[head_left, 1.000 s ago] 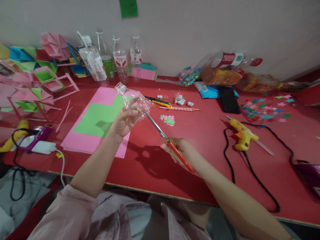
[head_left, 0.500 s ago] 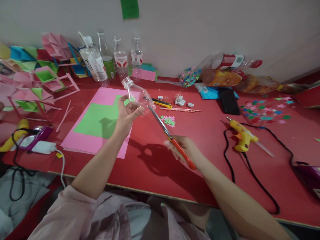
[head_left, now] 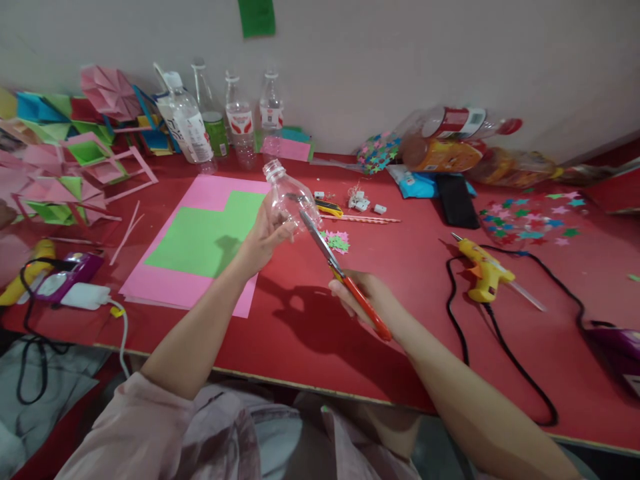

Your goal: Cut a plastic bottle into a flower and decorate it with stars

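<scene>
My left hand (head_left: 265, 237) grips the clear top part of a cut plastic bottle (head_left: 290, 193), its neck pointing up and a little left. In my right hand (head_left: 365, 297) is a pair of scissors (head_left: 326, 252) with red-orange handles. The blades reach up to the bottle's lower right edge and look nearly closed; whether plastic lies between them I cannot tell. Behind the bottle lie a yellow utility knife (head_left: 329, 208) and a striped straw (head_left: 361, 219). Small pink and green paper stars (head_left: 336, 241) lie just beyond the blades.
Pink and green paper sheets (head_left: 197, 243) lie left of centre. Several plastic bottles (head_left: 241, 127) stand along the wall. A yellow glue gun (head_left: 483, 270) with a trailing cord (head_left: 525, 383) is at right, near a black phone (head_left: 457, 201). Paper crafts (head_left: 95, 157) crowd the left.
My left hand has moved right, turning the bottle top more upright against the scissors. My right hand and the scissors stay nearly in place.
</scene>
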### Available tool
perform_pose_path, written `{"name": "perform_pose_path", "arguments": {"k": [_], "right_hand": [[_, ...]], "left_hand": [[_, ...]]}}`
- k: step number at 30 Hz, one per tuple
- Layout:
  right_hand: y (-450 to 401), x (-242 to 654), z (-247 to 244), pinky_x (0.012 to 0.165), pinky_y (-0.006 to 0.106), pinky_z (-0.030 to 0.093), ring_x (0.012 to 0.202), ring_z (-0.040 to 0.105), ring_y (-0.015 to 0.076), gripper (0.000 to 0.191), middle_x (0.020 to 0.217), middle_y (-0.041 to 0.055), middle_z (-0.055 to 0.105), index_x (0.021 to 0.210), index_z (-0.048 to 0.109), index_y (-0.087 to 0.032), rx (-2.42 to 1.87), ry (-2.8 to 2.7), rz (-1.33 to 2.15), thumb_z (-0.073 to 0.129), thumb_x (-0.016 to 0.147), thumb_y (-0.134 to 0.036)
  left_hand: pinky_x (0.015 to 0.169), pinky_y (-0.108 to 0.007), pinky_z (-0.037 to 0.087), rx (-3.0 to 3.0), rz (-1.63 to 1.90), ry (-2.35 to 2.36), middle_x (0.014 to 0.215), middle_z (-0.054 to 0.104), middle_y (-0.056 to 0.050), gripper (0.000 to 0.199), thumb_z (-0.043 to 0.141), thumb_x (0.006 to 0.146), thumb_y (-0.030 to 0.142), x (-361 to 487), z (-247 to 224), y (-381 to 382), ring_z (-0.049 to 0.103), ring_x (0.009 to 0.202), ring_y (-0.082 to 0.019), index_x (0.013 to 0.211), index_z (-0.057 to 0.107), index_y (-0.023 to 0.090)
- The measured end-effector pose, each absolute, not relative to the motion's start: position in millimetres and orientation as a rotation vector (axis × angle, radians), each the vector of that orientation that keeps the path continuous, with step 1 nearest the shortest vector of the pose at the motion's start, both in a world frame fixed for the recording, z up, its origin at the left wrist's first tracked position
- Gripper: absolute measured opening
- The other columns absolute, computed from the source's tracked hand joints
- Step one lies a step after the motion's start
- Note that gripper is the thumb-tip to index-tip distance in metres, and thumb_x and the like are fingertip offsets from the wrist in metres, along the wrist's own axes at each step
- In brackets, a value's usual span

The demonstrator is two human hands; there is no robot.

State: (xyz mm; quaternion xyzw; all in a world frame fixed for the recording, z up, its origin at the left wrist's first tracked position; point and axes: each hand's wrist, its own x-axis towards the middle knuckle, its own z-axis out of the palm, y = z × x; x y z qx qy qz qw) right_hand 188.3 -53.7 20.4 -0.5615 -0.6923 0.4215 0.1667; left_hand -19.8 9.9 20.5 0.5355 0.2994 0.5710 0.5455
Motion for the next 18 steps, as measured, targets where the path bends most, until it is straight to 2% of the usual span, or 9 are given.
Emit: {"name": "perform_pose_path", "arguments": {"k": [4, 12, 18], "right_hand": [[-55.4, 184.4, 26.2, 0.043, 0.025, 0.031, 0.037, 0.040, 0.0097, 0.051, 0.041, -0.0051, 0.043, 0.062, 0.043, -0.022, -1.630, -1.910, 1.278, 0.044, 0.075, -0.071], [-57.8, 181.6, 29.4, 0.040, 0.023, 0.032, 0.033, 0.040, 0.0092, 0.051, 0.037, -0.0059, 0.043, 0.060, 0.040, -0.022, -1.627, -1.836, 1.344, 0.048, 0.073, -0.071], [-57.1, 181.8, 28.5, 0.041, 0.024, 0.031, 0.036, 0.040, 0.0095, 0.052, 0.040, -0.0063, 0.041, 0.060, 0.037, -0.023, -1.633, -1.841, 1.308, 0.049, 0.071, -0.073]], "left_hand": [[0.067, -0.030, 0.043, 1.262, 1.356, 0.727, 0.077, 0.050, 0.002, 0.077, 0.072, 0.071, 0.044, -18.6, 19.4, 11.0, 0.049, 0.064, -0.011, 0.135, 0.033, 0.029], [0.063, -0.028, 0.044, 1.308, 1.392, 0.695, 0.078, 0.051, 0.000, 0.061, 0.070, 0.072, 0.046, -17.3, 15.9, 12.5, 0.048, 0.064, -0.011, 0.123, 0.043, 0.025], [0.067, -0.030, 0.046, 1.298, 1.371, 0.700, 0.082, 0.053, -0.001, 0.063, 0.071, 0.072, 0.044, -18.9, 12.1, 14.7, 0.049, 0.063, -0.011, 0.125, 0.042, 0.027]]}}
